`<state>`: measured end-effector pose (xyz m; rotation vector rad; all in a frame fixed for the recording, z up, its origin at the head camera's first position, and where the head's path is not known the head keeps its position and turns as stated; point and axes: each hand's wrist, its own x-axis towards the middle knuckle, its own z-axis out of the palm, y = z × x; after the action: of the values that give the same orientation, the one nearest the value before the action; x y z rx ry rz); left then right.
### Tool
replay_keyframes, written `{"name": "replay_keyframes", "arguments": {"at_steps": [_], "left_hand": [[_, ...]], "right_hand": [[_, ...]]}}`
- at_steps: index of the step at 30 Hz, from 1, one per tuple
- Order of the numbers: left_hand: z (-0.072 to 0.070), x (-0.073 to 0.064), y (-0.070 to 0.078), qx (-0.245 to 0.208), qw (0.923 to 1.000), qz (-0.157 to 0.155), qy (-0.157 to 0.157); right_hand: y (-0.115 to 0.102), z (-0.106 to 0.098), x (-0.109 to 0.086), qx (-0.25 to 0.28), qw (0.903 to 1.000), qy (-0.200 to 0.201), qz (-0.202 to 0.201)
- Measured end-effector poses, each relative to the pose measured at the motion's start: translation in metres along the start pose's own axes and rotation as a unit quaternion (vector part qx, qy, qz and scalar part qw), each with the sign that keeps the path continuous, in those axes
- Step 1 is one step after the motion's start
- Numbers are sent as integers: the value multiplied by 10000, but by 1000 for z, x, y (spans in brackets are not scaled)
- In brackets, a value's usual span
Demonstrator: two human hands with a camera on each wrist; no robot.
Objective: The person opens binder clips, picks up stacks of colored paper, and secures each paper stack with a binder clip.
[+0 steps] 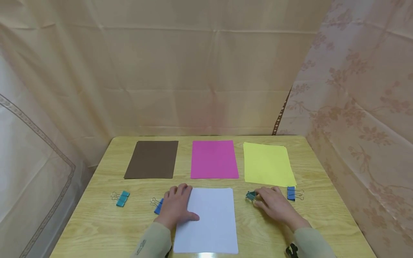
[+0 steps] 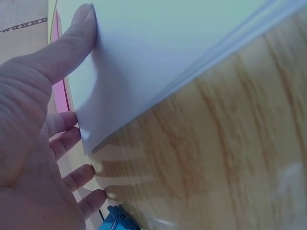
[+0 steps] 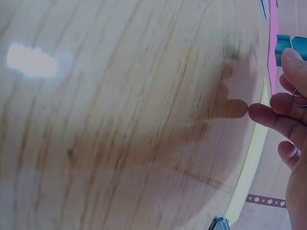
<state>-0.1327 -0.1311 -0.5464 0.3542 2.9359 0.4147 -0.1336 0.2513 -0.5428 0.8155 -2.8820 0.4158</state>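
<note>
A stack of white paper (image 1: 211, 222) lies at the front middle of the table. My left hand (image 1: 175, 206) rests along its left edge, with the thumb on the top sheet and the fingers spread past the far left corner. In the left wrist view, the near sheet edges look slightly fanned. To the right of the paper, my right hand (image 1: 275, 204) pinches a teal binder clip (image 3: 283, 50) between thumb and fingers. One wire handle shows by the fingers in the right wrist view. A blue binder clip (image 1: 158, 207) lies partly hidden beside my left hand.
Along the back of the table (image 1: 96, 222) lie brown paper (image 1: 153, 159), magenta paper (image 1: 214, 159) and yellow paper (image 1: 268, 163). Another teal binder clip (image 1: 122, 199) is at the left. Another blue binder clip (image 1: 291, 193) sits just beyond my right hand. Curtains (image 1: 206, 71) hang around the table.
</note>
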Motion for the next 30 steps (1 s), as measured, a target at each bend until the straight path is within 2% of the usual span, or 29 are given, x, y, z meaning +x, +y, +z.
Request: {"name": "replay_keyframes", "arguments": {"at_steps": [8, 16, 23, 30], "left_hand": [[-3, 4, 5, -104, 9994, -264, -209], [-5, 7, 8, -184, 9988, -303, -338], [-7, 9, 9, -111, 9990, -313, -310], [-6, 6, 9, -342, 9983, -436, -178]], "right_hand": [[1, 0, 0, 27, 10000, -51, -72], [3, 2, -2, 5, 9999, 43, -156], [3, 1, -2, -7, 9999, 30, -138], [2, -1, -2, 16, 9999, -14, -107]]}}
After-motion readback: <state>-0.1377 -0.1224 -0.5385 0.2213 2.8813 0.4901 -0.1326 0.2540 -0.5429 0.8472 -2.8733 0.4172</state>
